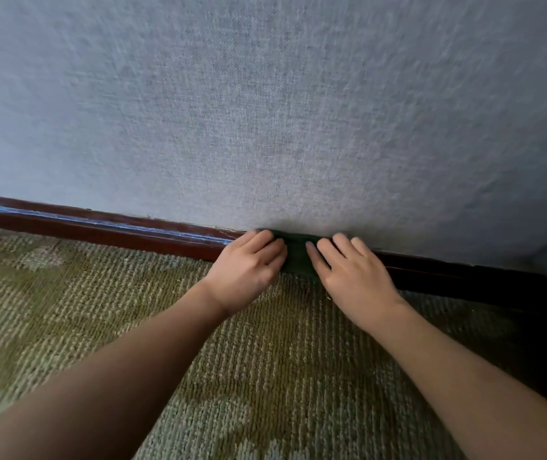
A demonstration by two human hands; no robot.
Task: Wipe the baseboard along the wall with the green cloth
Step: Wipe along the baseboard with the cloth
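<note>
A pale textured wall [265, 111] meets a green-brown carpet [232, 360], and along their joint the dark wooden baseboard [116, 230] runs left to right across the view, sinking into shadow at the right. Both hands sit side by side against it: the left hand [248, 263] bends its fingers over one end of the green cloth [295, 257], while the right hand [351, 273] presses straighter fingers on the other end. The cloth is folded over the board between them, so any stroke must follow the board's long axis sideways, with each hand equally near.
</note>
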